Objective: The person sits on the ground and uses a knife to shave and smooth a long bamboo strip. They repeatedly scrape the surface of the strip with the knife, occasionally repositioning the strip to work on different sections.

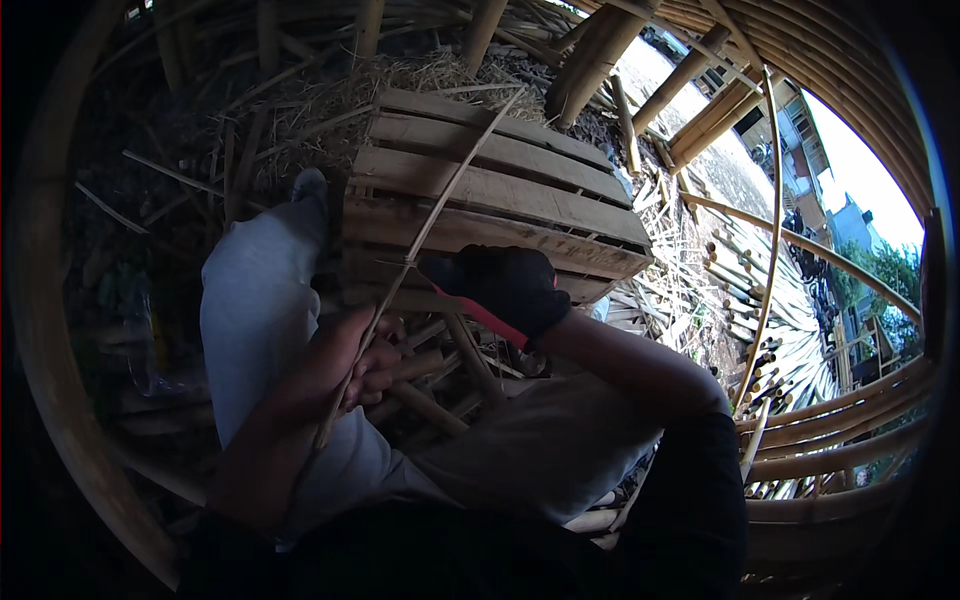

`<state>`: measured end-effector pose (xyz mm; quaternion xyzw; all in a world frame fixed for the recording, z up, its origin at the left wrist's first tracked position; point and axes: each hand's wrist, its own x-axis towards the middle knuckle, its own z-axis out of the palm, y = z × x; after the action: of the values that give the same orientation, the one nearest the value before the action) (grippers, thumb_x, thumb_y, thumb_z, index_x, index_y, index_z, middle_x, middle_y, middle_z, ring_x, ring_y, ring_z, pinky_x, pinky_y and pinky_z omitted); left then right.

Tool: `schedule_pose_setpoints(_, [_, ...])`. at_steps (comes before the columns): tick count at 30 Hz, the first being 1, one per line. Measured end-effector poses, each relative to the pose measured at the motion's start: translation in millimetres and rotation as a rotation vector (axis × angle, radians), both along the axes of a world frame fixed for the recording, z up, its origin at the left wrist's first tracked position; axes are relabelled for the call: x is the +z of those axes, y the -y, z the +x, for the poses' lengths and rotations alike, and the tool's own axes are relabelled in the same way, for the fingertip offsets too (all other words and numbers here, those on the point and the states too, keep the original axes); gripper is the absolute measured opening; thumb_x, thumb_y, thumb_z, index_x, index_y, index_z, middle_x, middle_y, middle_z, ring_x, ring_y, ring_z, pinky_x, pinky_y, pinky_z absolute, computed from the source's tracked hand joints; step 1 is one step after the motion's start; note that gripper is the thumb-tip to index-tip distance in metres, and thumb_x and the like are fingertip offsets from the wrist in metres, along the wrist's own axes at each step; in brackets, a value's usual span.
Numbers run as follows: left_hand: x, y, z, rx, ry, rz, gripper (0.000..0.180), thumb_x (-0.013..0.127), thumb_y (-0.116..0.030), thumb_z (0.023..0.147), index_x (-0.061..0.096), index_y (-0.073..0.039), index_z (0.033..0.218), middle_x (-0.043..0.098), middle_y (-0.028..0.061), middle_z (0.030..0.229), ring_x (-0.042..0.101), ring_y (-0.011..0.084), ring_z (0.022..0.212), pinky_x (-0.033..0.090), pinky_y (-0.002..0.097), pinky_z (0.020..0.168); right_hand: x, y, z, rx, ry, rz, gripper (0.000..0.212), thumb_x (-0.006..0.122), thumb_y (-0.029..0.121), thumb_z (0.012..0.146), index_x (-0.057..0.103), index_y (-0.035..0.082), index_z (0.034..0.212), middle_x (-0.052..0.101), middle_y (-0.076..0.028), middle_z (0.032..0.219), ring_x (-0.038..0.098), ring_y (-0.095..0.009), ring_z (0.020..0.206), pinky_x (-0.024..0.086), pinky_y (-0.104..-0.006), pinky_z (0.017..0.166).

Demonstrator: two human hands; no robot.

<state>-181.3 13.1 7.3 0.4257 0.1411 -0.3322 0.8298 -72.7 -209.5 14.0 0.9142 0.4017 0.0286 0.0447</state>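
A long, thin bamboo strip [450,190] slants from beside my left forearm up across a slatted wooden crate [480,182]. My bare left hand [370,365] is closed around its lower part, fingers curled. My right hand [500,290], in a black glove with a red edge, is closed just right of the strip, close to a joint where thin fibres stick out. What the glove grips, if anything, is hidden in shadow. The crate stands just beyond both hands.
Bamboo poles [430,405] lie under the crate and between my legs. Straw [310,105] and loose strips litter the ground behind. Thick bamboo posts [595,65] rise at the back. A stack of cut poles [790,350] and a bamboo railing [840,430] are on the right.
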Motion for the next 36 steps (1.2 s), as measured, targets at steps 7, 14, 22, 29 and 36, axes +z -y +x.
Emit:
schedule_pose_setpoints(7, [-17.5,4.5,12.8,-0.119,0.091,0.146,0.036,0.033,-0.046,0.104,0.048,-0.014,0.101,0.036,-0.0054,0.055,0.032,0.0053,0.04,0.025,0.0231,0.036,-3.7,2.4,-15.8,0.034,0.047,0.057,0.034,0.045,0.033,0.102,0.054,0.023,0.132,0.071,-0.009,0.093,0.07,-0.033,0.08,0.054,-0.0434,0.061])
schedule_pose_setpoints(14, [-17.6,14.8,3.3,-0.015,0.033,0.158,0.032,0.035,-0.043,0.104,0.05,-0.015,0.1,0.037,-0.0051,0.056,0.03,0.0052,0.041,0.024,0.0225,0.036,-0.6,0.7,29.5,-0.326,-0.012,0.118,0.042,0.039,0.043,0.104,0.061,0.011,0.119,0.07,-0.016,0.076,0.068,-0.037,0.068,0.053,-0.051,0.063])
schedule_pose_setpoints(22, [-21.8,11.6,3.6,-0.085,0.05,0.042,0.039,0.031,-0.051,0.105,0.044,-0.017,0.093,0.035,-0.0067,0.052,0.031,0.0034,0.037,0.024,0.0208,0.035,-21.6,12.0,53.9,-0.285,0.165,0.18,0.032,0.047,0.037,0.102,0.069,0.015,0.109,0.064,-0.015,0.061,0.064,-0.036,0.054,0.051,-0.0466,0.055])
schedule_pose_setpoints(29, [-24.7,18.0,1.3,-0.074,0.056,0.081,0.041,0.029,-0.056,0.105,0.04,-0.019,0.089,0.033,-0.0069,0.049,0.03,0.0033,0.033,0.024,0.0207,0.031,-16.2,8.8,48.4,-0.237,0.077,0.19,0.046,0.031,0.038,0.106,0.068,0.013,0.096,0.065,-0.016,0.064,0.066,-0.038,0.062,0.052,-0.0512,0.059])
schedule_pose_setpoints(36, [-11.4,19.0,1.0,-0.136,-0.005,0.084,0.036,0.03,-0.05,0.104,0.042,-0.019,0.092,0.035,-0.0063,0.054,0.031,0.0056,0.038,0.025,0.0228,0.037,-31.2,6.7,17.2,-0.068,0.12,0.141,0.045,0.03,0.046,0.104,0.058,0.017,0.123,0.068,-0.015,0.069,0.069,-0.038,0.075,0.055,-0.0498,0.069])
